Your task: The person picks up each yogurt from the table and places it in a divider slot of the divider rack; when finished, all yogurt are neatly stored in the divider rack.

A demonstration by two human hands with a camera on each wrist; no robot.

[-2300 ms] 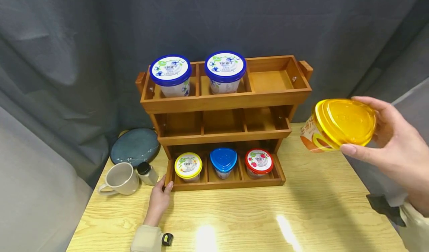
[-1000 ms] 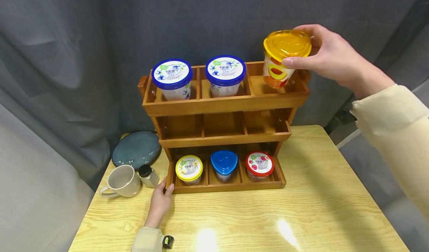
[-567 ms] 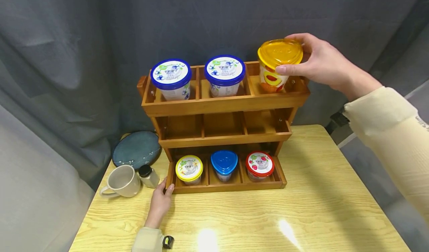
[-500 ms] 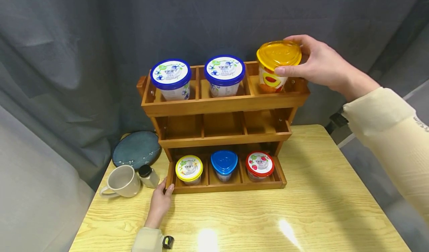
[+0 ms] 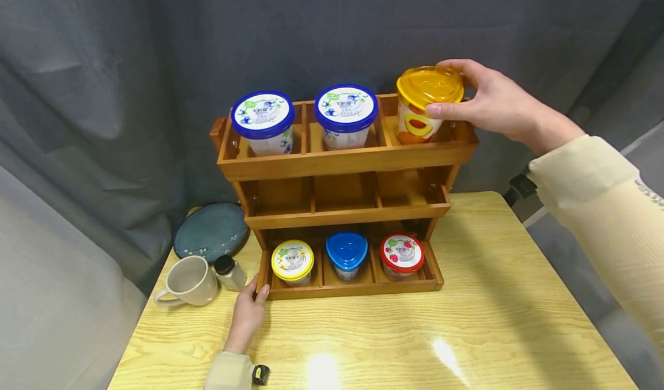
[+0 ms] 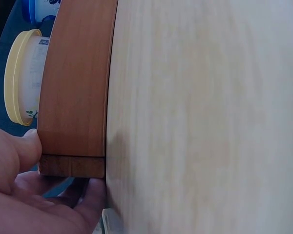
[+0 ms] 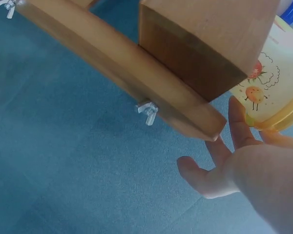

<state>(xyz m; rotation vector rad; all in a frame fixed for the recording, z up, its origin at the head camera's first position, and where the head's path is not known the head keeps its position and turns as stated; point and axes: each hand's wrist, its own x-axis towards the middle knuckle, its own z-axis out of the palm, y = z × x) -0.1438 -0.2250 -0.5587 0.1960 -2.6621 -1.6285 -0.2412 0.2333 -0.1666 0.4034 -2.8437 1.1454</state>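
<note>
My right hand [image 5: 493, 102] grips a yogurt cup [image 5: 419, 124] with a translucent amber lid and peach pictures, thumb on the near side and fingers behind. The cup's lower part is inside the right compartment of the top tier of a three-tier wooden rack [image 5: 347, 162]. In the right wrist view the cup [image 7: 276, 73] is beside the rack's end, with fingers at its lid. At the rack's bottom left corner my left hand [image 5: 249, 308] pinches the wood; the left wrist view shows the thumb [image 6: 29, 148] on one side and fingers underneath.
Two blue-lidded tubs [image 5: 263, 116] occupy the other top compartments. Below are a yellow-lidded tub [image 5: 293, 260], a blue-lidded cup [image 5: 346, 252] and a red-lidded tub [image 5: 402, 254]. Left of the rack stand a mug [image 5: 189, 280], a black-capped jar [image 5: 230, 273] and a dark plate [image 5: 210, 231].
My right hand has carried the amber-lidded yogurt cup from right of the rack up and leftward, then down into the top right compartment. My left hand stays at the rack's corner.
</note>
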